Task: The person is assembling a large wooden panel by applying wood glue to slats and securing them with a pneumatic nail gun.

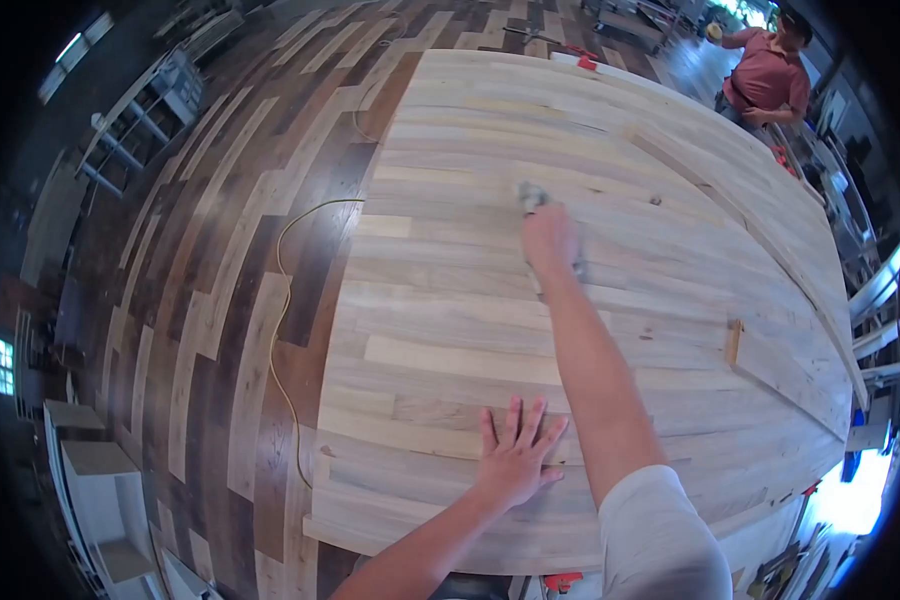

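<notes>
A broad pale wooden panel [450, 330] made of many joined strips lies in front of me. My right hand [552, 238] reaches far out over its middle, closed on a greyish-white rag [532, 196] that presses against the wood. Motion blurs the rag, and the hand covers much of it. Closer to me, my left hand [513, 463] rests flat on the panel with its fingers spread and nothing in it.
A long narrow board [750, 225] and a shorter board [785, 375] lie on the panel's right side. Along the left edge a yellow cord [288, 290] trails over the plank floor [200, 300]. Red clamps [587, 63] show at the far edge. Another person [770, 80] stands at the far right.
</notes>
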A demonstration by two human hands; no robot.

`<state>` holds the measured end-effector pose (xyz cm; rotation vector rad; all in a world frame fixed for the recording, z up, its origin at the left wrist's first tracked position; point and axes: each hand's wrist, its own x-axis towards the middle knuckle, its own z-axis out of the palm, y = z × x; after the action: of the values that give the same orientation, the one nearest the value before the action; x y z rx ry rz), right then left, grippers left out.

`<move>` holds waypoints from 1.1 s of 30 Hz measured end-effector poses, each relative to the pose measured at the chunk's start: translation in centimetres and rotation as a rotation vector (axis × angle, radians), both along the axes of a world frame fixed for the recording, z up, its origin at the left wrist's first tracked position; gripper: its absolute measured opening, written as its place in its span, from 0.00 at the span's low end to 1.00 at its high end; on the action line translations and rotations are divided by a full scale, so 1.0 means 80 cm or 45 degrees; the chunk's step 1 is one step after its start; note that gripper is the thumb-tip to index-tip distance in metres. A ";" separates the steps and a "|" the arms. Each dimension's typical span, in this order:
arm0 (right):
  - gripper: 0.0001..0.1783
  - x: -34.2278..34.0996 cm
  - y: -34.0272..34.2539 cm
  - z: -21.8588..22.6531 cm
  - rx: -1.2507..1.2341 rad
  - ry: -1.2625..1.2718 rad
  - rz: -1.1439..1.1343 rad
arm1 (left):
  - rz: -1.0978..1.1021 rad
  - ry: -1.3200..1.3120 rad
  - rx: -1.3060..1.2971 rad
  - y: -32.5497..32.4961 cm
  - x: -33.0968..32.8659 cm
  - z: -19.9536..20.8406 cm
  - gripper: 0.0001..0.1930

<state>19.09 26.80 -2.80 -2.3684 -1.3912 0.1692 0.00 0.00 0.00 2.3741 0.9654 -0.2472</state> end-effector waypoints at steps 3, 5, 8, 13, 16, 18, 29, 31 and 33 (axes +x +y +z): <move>0.13 -0.027 0.005 0.015 0.004 -0.127 -0.147 | -0.029 -0.020 0.062 0.000 -0.005 -0.008 0.41; 0.13 -0.062 0.033 0.019 0.070 -0.050 -0.155 | -0.013 -0.090 0.140 -0.008 -0.008 -0.020 0.40; 0.14 -0.144 0.081 0.008 -0.009 0.127 0.175 | 0.195 -0.560 -0.333 -0.012 -0.001 -0.057 0.37; 0.14 -0.169 0.070 0.013 0.041 -0.007 0.333 | 0.098 -0.282 -0.325 0.003 -0.007 -0.032 0.40; 0.14 -0.030 0.013 0.009 -0.026 -0.085 0.096 | -0.115 0.089 0.084 0.003 -0.006 -0.001 0.43; 0.13 0.082 -0.065 0.016 0.037 -0.155 -0.117 | -0.033 -0.089 0.094 -0.002 0.001 0.001 0.43; 0.12 0.080 -0.695 0.020 0.442 0.240 -0.758 | -0.050 0.043 0.179 -0.003 -0.020 0.014 0.45; 0.16 0.030 -0.834 -0.007 0.720 0.341 -1.160 | -0.063 0.061 0.132 -0.012 0.002 0.013 0.46; 0.16 -0.033 -0.913 -0.031 0.807 0.419 -1.575 | -0.066 0.104 0.104 -0.014 0.004 0.014 0.46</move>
<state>16.43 -46.22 -5.26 -2.0648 0.2803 -0.1953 0.33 -1.14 1.14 2.4827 0.9690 -0.3327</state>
